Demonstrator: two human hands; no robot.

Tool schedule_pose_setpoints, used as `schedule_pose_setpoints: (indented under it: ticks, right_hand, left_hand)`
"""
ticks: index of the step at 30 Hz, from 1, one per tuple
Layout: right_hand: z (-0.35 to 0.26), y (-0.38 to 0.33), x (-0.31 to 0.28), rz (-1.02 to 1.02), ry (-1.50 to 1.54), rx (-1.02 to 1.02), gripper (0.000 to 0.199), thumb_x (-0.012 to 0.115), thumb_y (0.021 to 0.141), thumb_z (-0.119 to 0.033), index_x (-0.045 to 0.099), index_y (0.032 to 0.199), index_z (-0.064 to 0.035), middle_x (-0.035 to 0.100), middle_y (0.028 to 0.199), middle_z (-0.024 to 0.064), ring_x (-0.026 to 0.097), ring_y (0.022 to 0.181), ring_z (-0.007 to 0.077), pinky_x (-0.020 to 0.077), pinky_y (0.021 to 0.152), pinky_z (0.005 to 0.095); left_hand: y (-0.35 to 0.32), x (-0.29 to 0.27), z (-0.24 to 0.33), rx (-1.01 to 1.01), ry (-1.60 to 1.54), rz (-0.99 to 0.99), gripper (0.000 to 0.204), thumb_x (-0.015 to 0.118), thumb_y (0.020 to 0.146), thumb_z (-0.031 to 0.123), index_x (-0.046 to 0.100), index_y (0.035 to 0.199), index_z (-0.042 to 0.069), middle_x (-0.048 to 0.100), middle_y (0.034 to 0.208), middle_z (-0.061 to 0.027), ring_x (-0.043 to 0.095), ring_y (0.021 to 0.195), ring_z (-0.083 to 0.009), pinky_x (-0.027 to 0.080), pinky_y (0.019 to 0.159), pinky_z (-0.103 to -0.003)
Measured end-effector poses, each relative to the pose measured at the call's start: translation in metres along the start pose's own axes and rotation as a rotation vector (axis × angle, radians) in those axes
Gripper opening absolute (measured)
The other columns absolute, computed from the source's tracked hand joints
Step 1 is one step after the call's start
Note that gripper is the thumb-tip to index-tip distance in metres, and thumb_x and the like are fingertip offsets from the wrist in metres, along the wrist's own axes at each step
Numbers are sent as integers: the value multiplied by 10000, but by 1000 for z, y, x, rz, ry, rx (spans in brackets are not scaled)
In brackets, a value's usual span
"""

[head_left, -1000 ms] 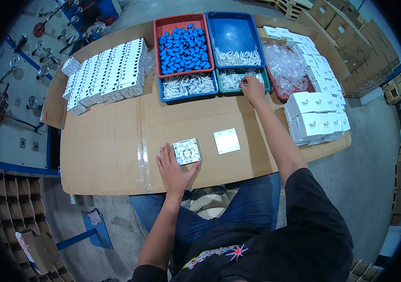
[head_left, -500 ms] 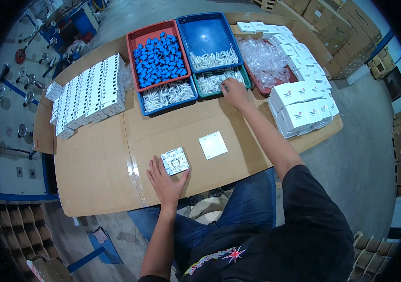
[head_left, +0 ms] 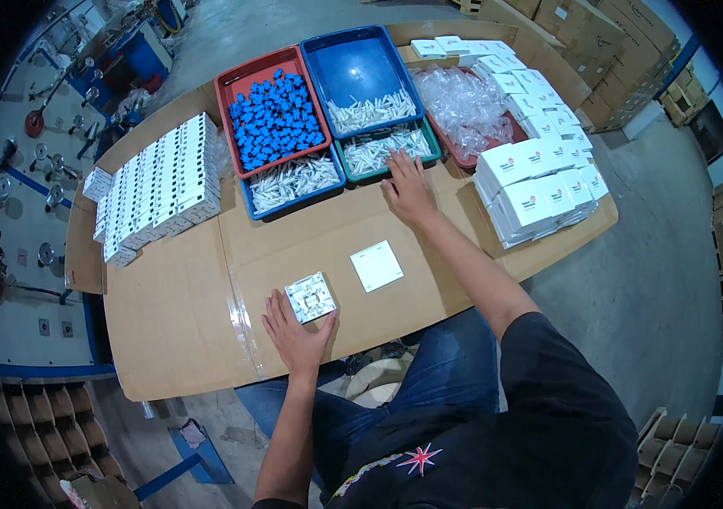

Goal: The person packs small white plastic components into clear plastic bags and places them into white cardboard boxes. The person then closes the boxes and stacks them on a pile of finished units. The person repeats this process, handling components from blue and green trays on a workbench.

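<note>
A square white plastic housing [head_left: 310,298] lies on the cardboard-covered table, its ribbed inner side facing up. My left hand [head_left: 297,342] spans its near corner, with fingers along the left side and the thumb at the right. Just right of it is a flat white square plate [head_left: 376,266], untouched. My right hand [head_left: 410,192] reaches forward to the near rim of a green tray [head_left: 432,159], fingers stretched and spread. Small, slim white pieces [head_left: 376,153] fill this tray. No piece shows in the right hand, though its underside is hidden.
A red tray [head_left: 227,95] of blue parts and a blue tray [head_left: 350,59] with white pieces stand behind; another blue tray [head_left: 268,214] sits lower. Stacked white units [head_left: 158,182] stand left, white boxes [head_left: 531,182] right. Clear plastic bags [head_left: 467,106] fill a red tray.
My right hand has drawn back slightly toward me and left, out of the green tray's pieces, and its fingers have spread. The left hand stays at the housing. The view has shifted a little.
</note>
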State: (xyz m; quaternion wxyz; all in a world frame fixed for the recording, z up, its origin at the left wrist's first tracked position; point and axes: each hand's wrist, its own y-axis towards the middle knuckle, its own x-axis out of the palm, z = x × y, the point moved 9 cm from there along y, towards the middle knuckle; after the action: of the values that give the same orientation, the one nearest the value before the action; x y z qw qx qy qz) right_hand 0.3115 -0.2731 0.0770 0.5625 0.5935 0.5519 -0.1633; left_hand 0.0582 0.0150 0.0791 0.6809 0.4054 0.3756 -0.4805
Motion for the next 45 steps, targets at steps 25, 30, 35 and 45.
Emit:
schedule_pose_setpoints:
  ticks: [25, 30, 35, 45]
  right_hand:
    - [-3, 0, -23, 31, -5, 91, 676, 588, 953, -228, 367, 1568, -52, 362, 1612, 207, 365, 1480, 355, 217, 1244, 551]
    - [-1, 4, -27, 56, 83, 130, 724, 602, 932, -232, 336, 1580, -48, 367, 1602, 221, 364, 1471, 382, 216, 1238, 564]
    - [-2, 8, -22, -4, 3, 100, 705, 606, 924, -219, 360, 1566, -62, 363, 1598, 232, 375, 1462, 390, 224, 1230, 574]
    - [4, 12, -21, 0, 110, 197, 630, 641, 901, -177, 474, 1498, -65, 409, 1575, 217, 394, 1456, 379, 248, 1216, 593]
  left_hand:
    - [1, 4, 0, -31, 10, -40, 1105, 837, 739, 570, 363, 1538, -29, 351, 1609, -216, 268, 1526, -391, 158, 1244, -591]
    - [5, 5, 1, -30, 17, -56, 1135, 844, 723, 568, 347, 1550, -29, 344, 1617, -209, 267, 1529, -386, 159, 1244, -594]
    - [9, 8, -4, -42, 28, -71, 1141, 865, 698, 542, 355, 1538, -38, 354, 1612, -217, 288, 1517, -405, 187, 1230, -609]
    - [9, 14, -4, -20, 38, -134, 1115, 810, 752, 545, 305, 1555, -40, 293, 1637, -242, 253, 1529, -427, 154, 1240, -598]
